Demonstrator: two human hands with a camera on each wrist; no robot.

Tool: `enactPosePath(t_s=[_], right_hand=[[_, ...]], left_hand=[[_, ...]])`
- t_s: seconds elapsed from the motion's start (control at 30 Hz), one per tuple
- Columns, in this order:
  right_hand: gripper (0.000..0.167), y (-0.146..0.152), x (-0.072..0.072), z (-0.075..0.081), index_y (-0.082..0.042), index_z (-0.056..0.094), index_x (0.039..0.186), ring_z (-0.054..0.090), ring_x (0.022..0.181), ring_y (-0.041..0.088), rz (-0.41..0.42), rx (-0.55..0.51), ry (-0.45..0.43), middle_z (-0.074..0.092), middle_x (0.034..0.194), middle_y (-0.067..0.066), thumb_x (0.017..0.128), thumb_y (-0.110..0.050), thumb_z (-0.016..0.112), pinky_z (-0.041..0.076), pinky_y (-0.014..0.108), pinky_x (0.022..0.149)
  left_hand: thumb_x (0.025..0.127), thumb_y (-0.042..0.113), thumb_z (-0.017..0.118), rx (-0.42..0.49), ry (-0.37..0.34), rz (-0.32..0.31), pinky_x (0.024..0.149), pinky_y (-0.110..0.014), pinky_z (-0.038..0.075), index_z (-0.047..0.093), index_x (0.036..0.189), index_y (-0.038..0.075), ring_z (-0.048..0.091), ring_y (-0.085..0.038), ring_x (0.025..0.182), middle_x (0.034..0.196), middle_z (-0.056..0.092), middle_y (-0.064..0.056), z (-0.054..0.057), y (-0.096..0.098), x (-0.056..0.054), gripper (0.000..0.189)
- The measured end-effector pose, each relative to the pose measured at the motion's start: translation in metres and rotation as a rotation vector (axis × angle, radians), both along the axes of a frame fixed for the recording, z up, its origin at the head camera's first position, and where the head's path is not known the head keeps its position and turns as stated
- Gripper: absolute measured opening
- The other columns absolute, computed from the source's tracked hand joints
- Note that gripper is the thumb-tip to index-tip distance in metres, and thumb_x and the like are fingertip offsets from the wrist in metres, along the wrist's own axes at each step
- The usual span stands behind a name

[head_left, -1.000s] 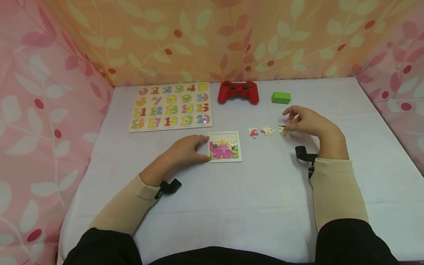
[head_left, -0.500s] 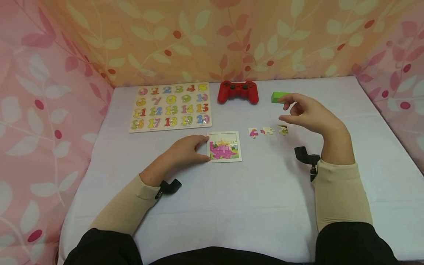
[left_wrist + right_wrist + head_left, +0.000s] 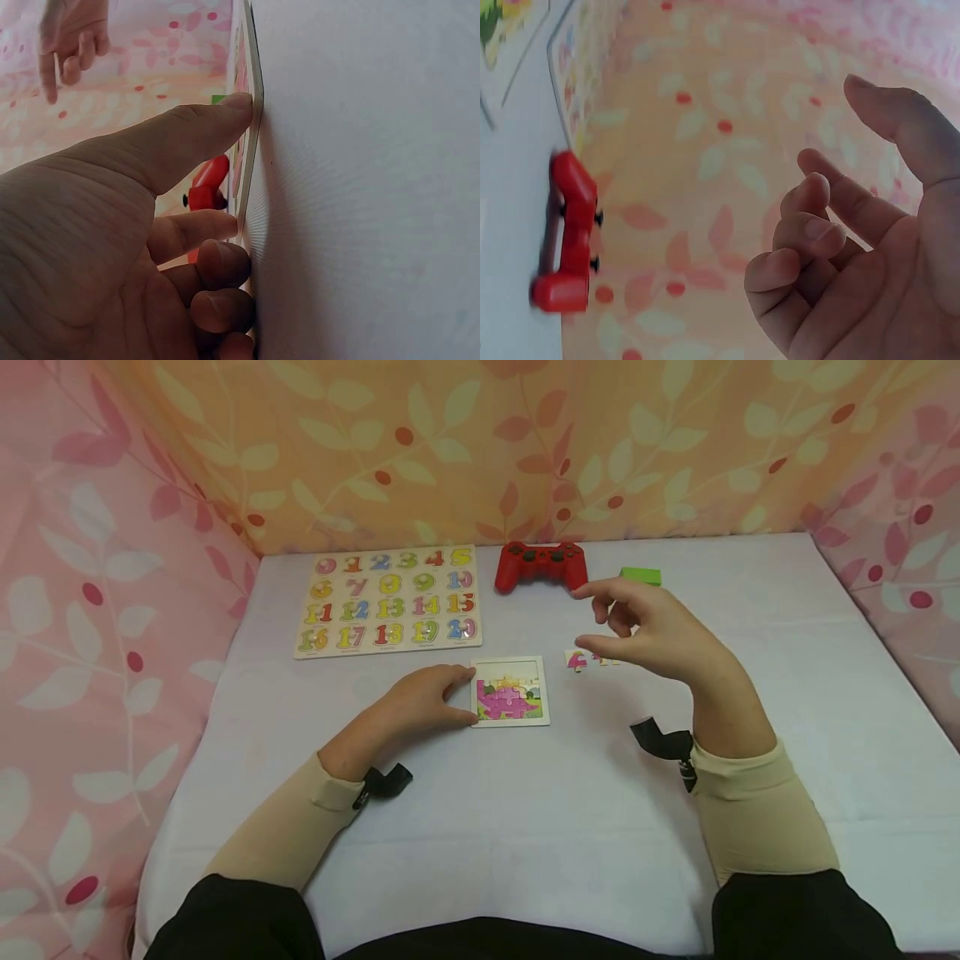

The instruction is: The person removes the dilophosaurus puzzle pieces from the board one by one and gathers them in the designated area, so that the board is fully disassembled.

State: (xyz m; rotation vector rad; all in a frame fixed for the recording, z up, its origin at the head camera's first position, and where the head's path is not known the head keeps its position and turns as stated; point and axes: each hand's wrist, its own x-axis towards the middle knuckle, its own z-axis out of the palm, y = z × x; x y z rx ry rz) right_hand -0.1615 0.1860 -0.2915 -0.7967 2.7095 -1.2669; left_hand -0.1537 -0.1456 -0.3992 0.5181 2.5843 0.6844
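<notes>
Leaf-patterned fabric (image 3: 450, 452) stands behind and on both sides of the white tabletop (image 3: 480, 835). Your left hand (image 3: 416, 702) rests at the left side of the small puzzle tray (image 3: 510, 723), which lies flat near the middle of the tabletop. Its thumb and index finger are spread wide: your thumb touches the near left corner, your index finger the far left corner. The left wrist view shows your remaining fingers bent beneath the index finger.

Your right hand (image 3: 651, 631) is raised over the tabletop, right of the tray. Your thumb and index finger are well apart with a free gap between them; the other fingers curl loosely toward the palm. Loose puzzle pieces (image 3: 575, 662) lie right of the tray, partly hidden by this hand. Farther back are the number board (image 3: 388, 649), the red game controller (image 3: 542, 562) and the green block (image 3: 641, 575).
</notes>
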Motion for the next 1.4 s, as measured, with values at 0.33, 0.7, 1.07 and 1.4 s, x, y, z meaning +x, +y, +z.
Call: enactPosePath(t_s=[0.33,0.7,1.07,1.4], right_hand=[[0.043,-0.047,0.007,-0.010,-0.009,0.069,0.126,0.045,0.072,0.022,0.137,-0.014,-0.017,0.052,0.088,0.006,0.087,-0.016,0.084,0.037,0.028,0.064],[0.042,-0.082,0.010,-0.025,-0.009,0.068,0.129,0.051,0.076,0.024,0.191,0.105,-0.113,0.056,0.091,0.005,0.091,-0.021,0.080,0.041,0.035,0.067],[0.053,-0.101,0.000,-0.059,-0.002,0.058,0.144,0.058,0.083,0.019,0.325,0.307,-0.283,0.062,0.090,0.002,0.097,-0.021,0.071,0.048,0.035,0.075],[0.051,-0.097,-0.015,-0.084,-0.001,0.053,0.147,0.051,0.070,0.015,0.384,0.334,-0.323,0.055,0.076,0.001,0.101,-0.020,0.065,0.040,0.032,0.070]], left_hand=[[0.085,0.046,0.083,0.010,0.008,-0.002,0.084,-0.040,0.040,0.049,0.154,0.016,0.051,-0.022,0.097,0.095,0.055,-0.004,-0.001,0.000,-0.001,0.083],[0.085,0.046,0.083,0.011,0.024,-0.004,0.079,-0.040,0.040,0.050,0.153,0.015,0.051,-0.022,0.092,0.092,0.054,-0.005,0.000,0.000,-0.001,0.082],[0.084,0.046,0.083,0.022,0.038,-0.021,0.081,-0.040,0.040,0.053,0.151,0.014,0.052,-0.021,0.093,0.093,0.055,-0.004,-0.001,-0.003,-0.003,0.079],[0.085,0.046,0.083,0.022,0.029,-0.027,0.081,-0.039,0.039,0.052,0.151,0.013,0.051,-0.021,0.093,0.093,0.054,-0.004,-0.001,-0.001,-0.002,0.080]])
